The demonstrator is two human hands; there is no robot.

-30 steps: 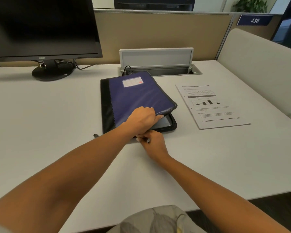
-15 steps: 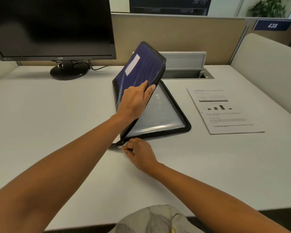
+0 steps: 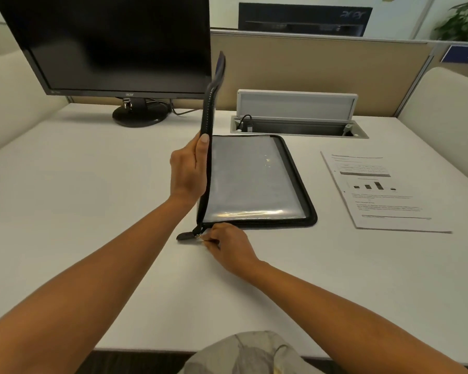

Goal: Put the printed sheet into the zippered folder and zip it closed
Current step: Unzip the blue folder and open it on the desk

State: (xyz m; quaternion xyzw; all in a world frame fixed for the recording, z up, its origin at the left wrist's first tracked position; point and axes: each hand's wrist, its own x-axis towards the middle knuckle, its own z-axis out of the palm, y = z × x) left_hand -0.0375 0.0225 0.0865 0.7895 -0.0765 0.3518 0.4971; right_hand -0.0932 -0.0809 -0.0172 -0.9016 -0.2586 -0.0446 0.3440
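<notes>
Now my left hand [image 3: 187, 168] grips the zippered folder's [image 3: 254, 182] raised cover [image 3: 210, 109], right hand [image 3: 227, 248] pinching the zipper pull [image 3: 197, 234]; letting go, I think, drops it before the printed sheet [image 3: 381, 190] enters.

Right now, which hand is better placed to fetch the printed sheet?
The right hand. It rests by the folder's near corner, on the printed sheet's side, while the left hand holds the cover upright.
</notes>
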